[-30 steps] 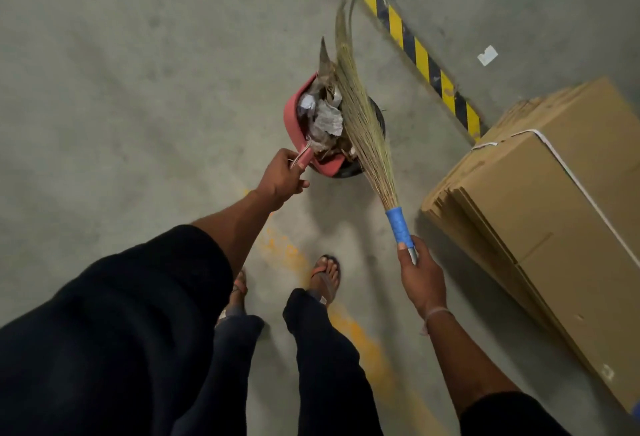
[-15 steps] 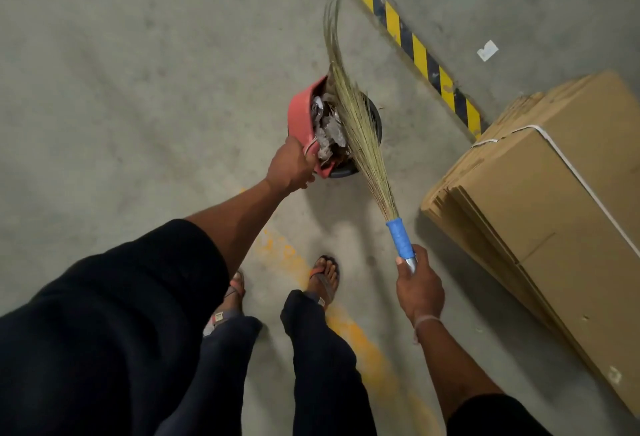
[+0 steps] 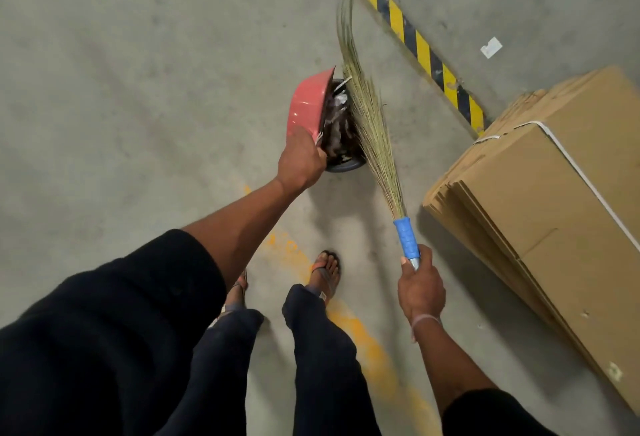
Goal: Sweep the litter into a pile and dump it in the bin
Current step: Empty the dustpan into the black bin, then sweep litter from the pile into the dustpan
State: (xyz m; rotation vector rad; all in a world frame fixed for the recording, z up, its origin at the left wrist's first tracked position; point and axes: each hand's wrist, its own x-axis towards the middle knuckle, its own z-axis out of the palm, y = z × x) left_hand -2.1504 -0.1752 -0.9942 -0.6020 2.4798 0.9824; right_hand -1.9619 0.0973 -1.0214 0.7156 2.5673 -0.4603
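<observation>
Litter [image 3: 337,120] may spill past the bin [image 3: 346,164] if the left hand [image 3: 301,160], gripping the dustpan [image 3: 308,103], tips fast; right hand [image 3: 420,288] grips the broom [image 3: 372,117].

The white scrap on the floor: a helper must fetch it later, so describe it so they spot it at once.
Start at the stack of flattened cardboard boxes on the right, then cross the yellow-and-black striped floor tape beside it. Beyond the tape lies the white scrap, alone on bare grey concrete, the only loose white piece there.
</observation>
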